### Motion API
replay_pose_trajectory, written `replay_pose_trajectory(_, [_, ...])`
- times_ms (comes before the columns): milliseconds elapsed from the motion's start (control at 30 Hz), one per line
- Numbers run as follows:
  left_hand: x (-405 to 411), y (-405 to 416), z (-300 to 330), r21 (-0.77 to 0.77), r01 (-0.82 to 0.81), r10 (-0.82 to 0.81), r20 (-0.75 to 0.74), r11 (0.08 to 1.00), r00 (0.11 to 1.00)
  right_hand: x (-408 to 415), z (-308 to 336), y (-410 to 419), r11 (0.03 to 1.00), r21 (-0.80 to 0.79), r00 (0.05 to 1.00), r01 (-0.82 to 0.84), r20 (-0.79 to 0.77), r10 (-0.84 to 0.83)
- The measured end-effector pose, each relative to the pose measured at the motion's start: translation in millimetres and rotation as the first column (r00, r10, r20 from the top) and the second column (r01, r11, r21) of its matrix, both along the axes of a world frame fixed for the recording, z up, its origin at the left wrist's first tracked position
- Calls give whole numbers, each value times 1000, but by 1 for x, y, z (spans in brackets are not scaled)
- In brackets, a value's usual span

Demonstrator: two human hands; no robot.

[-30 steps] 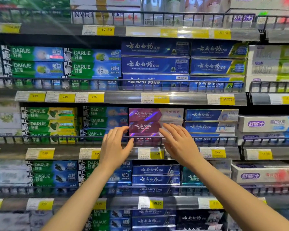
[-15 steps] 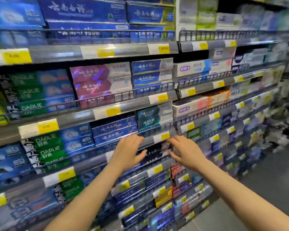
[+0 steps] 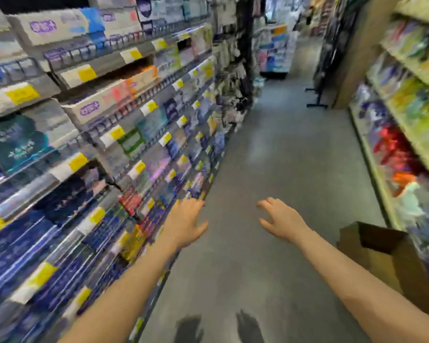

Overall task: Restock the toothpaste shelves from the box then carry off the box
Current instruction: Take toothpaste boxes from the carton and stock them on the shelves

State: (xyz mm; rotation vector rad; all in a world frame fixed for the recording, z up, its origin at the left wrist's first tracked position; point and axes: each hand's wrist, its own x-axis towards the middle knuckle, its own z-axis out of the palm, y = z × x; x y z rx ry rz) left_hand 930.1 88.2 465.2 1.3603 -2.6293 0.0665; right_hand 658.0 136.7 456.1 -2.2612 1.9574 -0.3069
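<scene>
The toothpaste shelves run along the left, blurred, packed with blue, white and green cartons behind yellow price tags. A brown cardboard box stands open on the floor at the lower right, against the opposite shelving. My left hand hangs over the aisle floor just off the lower shelves, fingers loose, holding nothing. My right hand is out over the floor with fingers spread and slightly bent, empty, well left of the box.
A grey aisle floor stretches ahead between the two shelf runs. Shelving with colourful packs lines the right. A black stand and a product display sit at the far end. My feet show at the bottom edge.
The view has swung right, from facing the toothpaste shelves to looking down the aisle. Both hands have come off the shelf and now hang over the floor. The box has come into view.
</scene>
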Motion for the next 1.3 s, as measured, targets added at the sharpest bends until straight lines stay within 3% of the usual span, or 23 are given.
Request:
replay_pose_trajectory(267, [-199,11,-18,110,248,-242,-66,962,968,-182,-16,90,934,111,940,340,-16,-340])
replay_pose_trajectory(633, [-417,32,-37,142,384,-374,-94,912,923,-364,-28,170,802,179,813,570,14,-582])
replay_pose_trajectory(1000, [-520,-69,-70,171,531,-540,12,830,841,-434,-64,125,664,231,675,711,40,-737])
replay_pose_trajectory(1300, [-598,-212,-77,227,739,-772,133,634,622,-440,-87,40,386,275,386,881,54,-921])
